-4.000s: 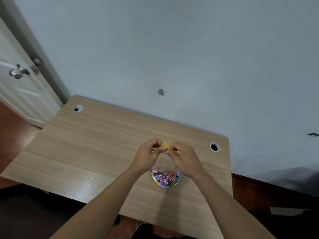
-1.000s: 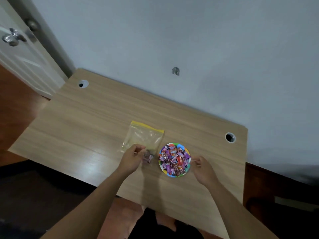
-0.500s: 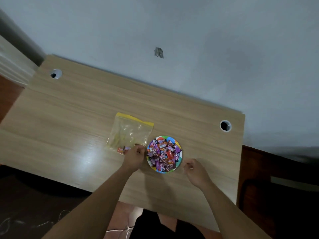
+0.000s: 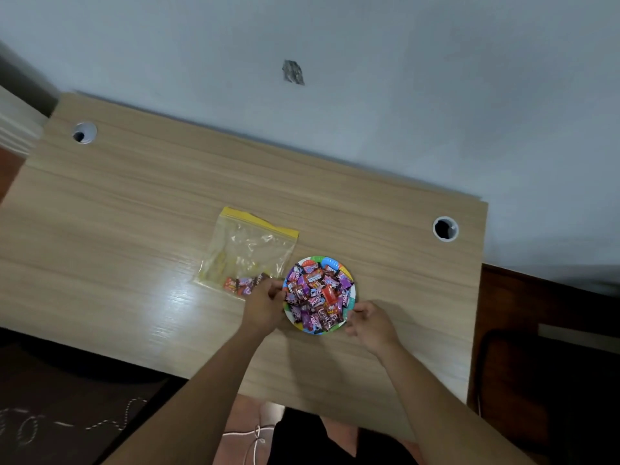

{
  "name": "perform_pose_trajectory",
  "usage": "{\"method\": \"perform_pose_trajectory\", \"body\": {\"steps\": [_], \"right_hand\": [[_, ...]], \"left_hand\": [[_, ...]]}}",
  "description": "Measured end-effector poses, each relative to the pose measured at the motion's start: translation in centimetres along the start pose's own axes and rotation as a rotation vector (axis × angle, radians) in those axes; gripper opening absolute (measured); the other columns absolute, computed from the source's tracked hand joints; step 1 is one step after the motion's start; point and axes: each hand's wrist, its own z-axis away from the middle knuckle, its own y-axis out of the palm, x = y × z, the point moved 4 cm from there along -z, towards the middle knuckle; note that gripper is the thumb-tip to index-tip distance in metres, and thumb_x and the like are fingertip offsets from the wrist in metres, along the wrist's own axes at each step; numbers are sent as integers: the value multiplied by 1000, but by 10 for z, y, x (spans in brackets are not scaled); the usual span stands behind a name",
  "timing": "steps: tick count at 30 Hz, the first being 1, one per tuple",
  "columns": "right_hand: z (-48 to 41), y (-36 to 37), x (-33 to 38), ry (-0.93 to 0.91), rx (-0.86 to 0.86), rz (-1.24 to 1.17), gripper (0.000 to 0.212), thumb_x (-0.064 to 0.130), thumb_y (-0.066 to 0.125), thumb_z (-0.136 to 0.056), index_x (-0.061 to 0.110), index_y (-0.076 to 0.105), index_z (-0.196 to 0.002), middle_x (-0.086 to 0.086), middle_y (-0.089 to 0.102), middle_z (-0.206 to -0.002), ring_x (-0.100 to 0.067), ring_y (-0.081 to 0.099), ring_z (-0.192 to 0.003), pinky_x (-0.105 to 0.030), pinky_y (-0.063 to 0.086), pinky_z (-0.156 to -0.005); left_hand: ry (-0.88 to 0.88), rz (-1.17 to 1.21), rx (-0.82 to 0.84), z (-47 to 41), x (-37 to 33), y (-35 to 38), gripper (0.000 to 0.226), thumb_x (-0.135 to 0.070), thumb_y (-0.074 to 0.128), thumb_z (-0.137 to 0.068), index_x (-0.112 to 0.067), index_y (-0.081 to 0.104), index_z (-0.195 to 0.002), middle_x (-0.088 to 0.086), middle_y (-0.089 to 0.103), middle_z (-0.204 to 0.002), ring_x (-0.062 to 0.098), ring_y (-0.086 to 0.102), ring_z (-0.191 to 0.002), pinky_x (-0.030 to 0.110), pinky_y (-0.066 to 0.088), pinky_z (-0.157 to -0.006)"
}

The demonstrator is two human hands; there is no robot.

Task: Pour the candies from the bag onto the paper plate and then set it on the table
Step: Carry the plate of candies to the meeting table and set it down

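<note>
A small paper plate with a colourful rim sits on the wooden table, piled with wrapped candies in purple and red. To its left lies a clear zip bag with a yellow strip, flat on the table, with a few candies left in its near corner. My left hand curls its fingers around the plate's left rim. My right hand pinches the right rim. The plate rests on the table.
The table has one cable hole at the far left and another cable hole at the far right. A grey wall runs along its back edge. The near edge lies just behind my forearms, with dark floor below.
Four seconds ago both hands held the bag over the plate; it now lies on the table. My left hand moved from the bag's corner to the plate, and my right hand closed onto the rim.
</note>
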Motion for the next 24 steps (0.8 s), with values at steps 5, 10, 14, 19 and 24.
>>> {"method": "perform_pose_trajectory", "body": {"steps": [5, 10, 14, 19, 24], "right_hand": [[2, -4, 1, -25, -3, 27, 12, 12, 63, -102, 5, 68, -110, -24, 81, -101, -46, 79, -90, -57, 63, -92], [15, -8, 3, -61, -34, 4, 11, 9, 65, -101, 1, 69, -108, -24, 79, -104, -44, 79, -89, -54, 62, -89], [34, -13, 2, -104, -70, -29, 4, 8, 65, -101, 9, 69, -101, -13, 77, -96, -28, 75, -76, -45, 62, -84], [64, -25, -3, -121, -156, -60, 11, 12, 67, -99, 18, 68, -91, -17, 80, -102, -38, 77, -96, -48, 59, -91], [92, -41, -16, -125, -219, -144, 14, 12, 67, -99, 3, 73, -107, -21, 79, -106, -43, 75, -102, -56, 59, -95]], "left_hand": [[-28, 43, 10, 4, 0, -2, 19, -4, 59, -105, -1, 72, -118, -2, 73, -93, 13, 68, -84, 24, 57, -76], [-20, 93, 18, 11, -4, -7, 16, -6, 61, -104, -5, 74, -115, -11, 71, -92, 10, 68, -83, 10, 53, -61], [-17, 153, 71, 18, -13, -12, 17, -2, 59, -106, 3, 69, -119, 11, 72, -111, 27, 70, -94, 47, 66, -87], [32, 188, 149, 37, -31, -14, 14, -3, 55, -108, -5, 67, -115, 4, 65, -111, 16, 69, -89, 22, 64, -60], [95, 171, 219, 58, -52, -8, 11, -4, 56, -109, -4, 65, -114, 5, 63, -109, 18, 70, -88, 23, 62, -62]]}}
